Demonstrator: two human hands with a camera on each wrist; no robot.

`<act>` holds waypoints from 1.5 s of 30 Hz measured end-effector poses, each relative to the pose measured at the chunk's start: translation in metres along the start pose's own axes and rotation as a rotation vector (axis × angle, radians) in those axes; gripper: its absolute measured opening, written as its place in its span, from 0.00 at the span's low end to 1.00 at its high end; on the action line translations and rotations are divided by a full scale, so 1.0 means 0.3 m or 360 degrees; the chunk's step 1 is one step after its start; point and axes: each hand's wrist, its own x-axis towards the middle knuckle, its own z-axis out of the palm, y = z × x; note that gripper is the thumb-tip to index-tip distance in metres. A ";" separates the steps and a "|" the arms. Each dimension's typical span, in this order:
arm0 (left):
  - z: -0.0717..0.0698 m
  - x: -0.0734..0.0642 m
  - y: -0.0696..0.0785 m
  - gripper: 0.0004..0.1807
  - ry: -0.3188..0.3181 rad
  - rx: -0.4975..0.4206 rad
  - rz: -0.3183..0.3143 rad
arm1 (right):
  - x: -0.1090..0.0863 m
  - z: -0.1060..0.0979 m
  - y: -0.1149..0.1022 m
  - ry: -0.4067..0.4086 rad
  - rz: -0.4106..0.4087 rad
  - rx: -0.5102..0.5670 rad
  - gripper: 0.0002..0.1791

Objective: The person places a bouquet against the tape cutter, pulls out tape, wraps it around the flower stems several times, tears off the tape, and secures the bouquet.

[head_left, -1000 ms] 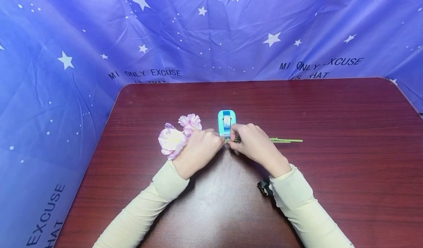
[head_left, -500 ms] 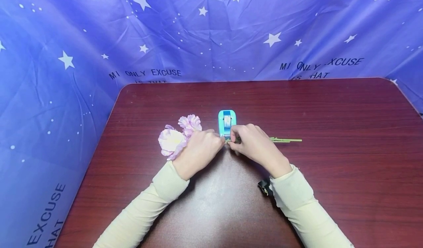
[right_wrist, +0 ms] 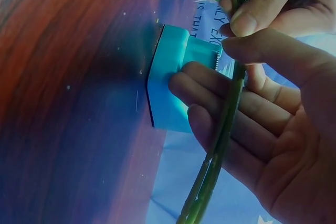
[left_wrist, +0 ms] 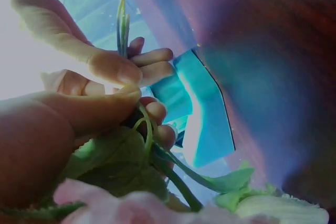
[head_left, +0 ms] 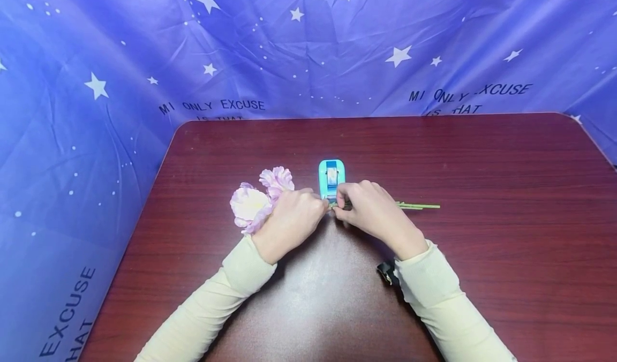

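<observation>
Two pale pink-purple artificial flowers (head_left: 250, 206) lie to the left, their blossoms partly behind my left hand (head_left: 296, 217). That hand pinches their bundled green stems (right_wrist: 223, 124) just below the leaves (left_wrist: 118, 156). Close beside it, my right hand (head_left: 373, 212) has thumb and index finger pinched at the same stems, the thumbs of both hands nearly meeting. In the right wrist view its other fingers (right_wrist: 210, 95) extend loosely behind the stems. Stem ends stick out to the right past the hand. Just beyond the fingertips stands a turquoise tape dispenser (head_left: 331, 172), its serrated cutter edge facing the hands.
The dark red wood-grain table (head_left: 506, 190) reaches back to a blue-purple star-print cloth (head_left: 308, 46), which hangs behind it and along the left side. A small black item (head_left: 387, 272) shows beside the right sleeve cuff (head_left: 429, 276).
Both hands keep their place on the stems with barely visible finger movement. The flowers and the tape dispenser stay where they were.
</observation>
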 end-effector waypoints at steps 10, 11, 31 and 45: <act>0.002 -0.009 0.001 0.13 0.0058 -0.0016 0.0008 | 0.004 0.001 -0.003 -0.0005 -0.0024 -0.0027 0.11; 0.002 -0.010 0.001 0.13 0.0061 -0.0016 0.0009 | 0.004 0.000 -0.004 -0.0010 -0.0020 -0.0029 0.11; 0.007 -0.018 0.011 0.11 0.0052 0.0012 0.0031 | -0.003 -0.013 -0.006 -0.0102 -0.0041 0.0009 0.14; 0.004 -0.022 0.015 0.12 0.0075 0.0015 0.0035 | -0.007 -0.016 -0.001 -0.0132 -0.0026 0.0069 0.14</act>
